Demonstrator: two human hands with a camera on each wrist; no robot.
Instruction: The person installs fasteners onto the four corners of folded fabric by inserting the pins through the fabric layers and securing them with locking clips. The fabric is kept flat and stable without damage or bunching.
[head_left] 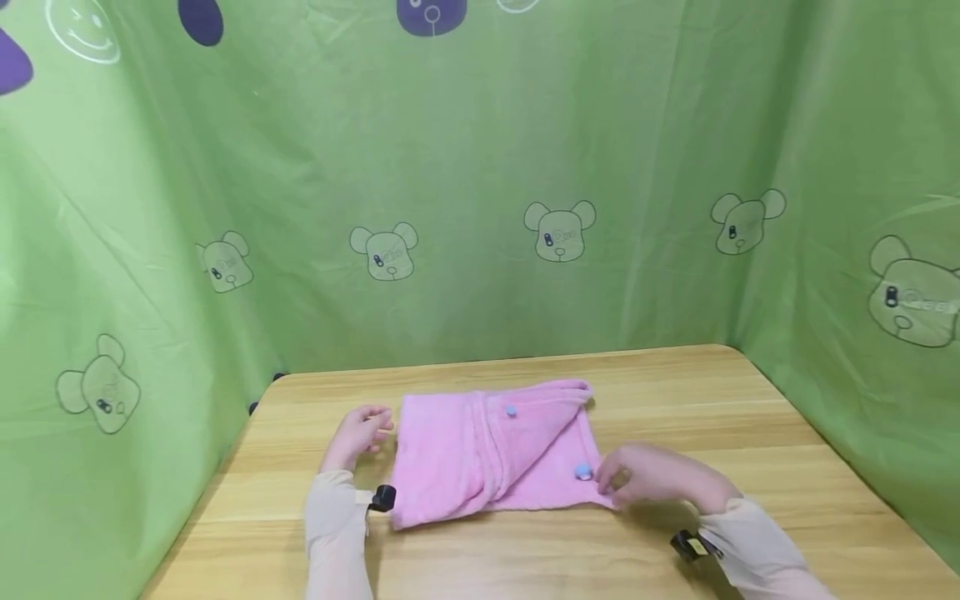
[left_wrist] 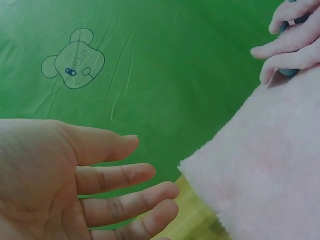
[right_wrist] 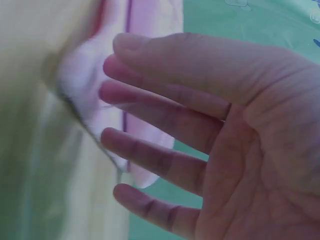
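Note:
A pink fleecy cloth lies folded on the table, its right part crossed over in a slanting flap. One small blue button sits on that flap, another blue button near the right front corner. Just off the cloth's left edge is my left hand, fingers loosely bent; in the left wrist view its palm faces the camera and nothing is in it. My right hand is at the right front corner, fingertips right by the edge. In the right wrist view its fingers are spread and relaxed, holding nothing.
The wooden table extends around the cloth on every side. A green curtain printed with bear heads hangs behind the table and along both sides. Black wrist cameras are strapped over the pale sleeves.

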